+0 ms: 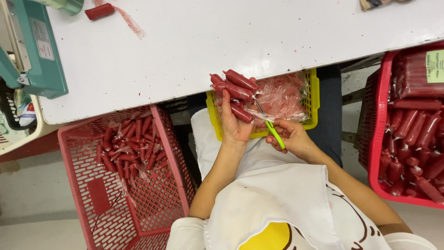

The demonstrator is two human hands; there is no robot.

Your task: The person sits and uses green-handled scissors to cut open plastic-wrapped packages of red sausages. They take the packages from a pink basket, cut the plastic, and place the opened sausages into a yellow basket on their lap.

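Over the yellow basket (313, 99) on the lap, the left hand (234, 124) is gripping a string of red sausages (238, 88), fingers curled tight around the links. Beside it, the right hand (293, 138) is pinching green-handled scissors (269, 124), blades aiming at the clear wrap between links. Keeping the string taut and snipping only the wrap would likely be giving the cleanest cut.

There is just one view, from a camera on the person's head, facing almost straight down and close over their lap and hands, taking in the white table's (194, 41) near edge and the floor on either side
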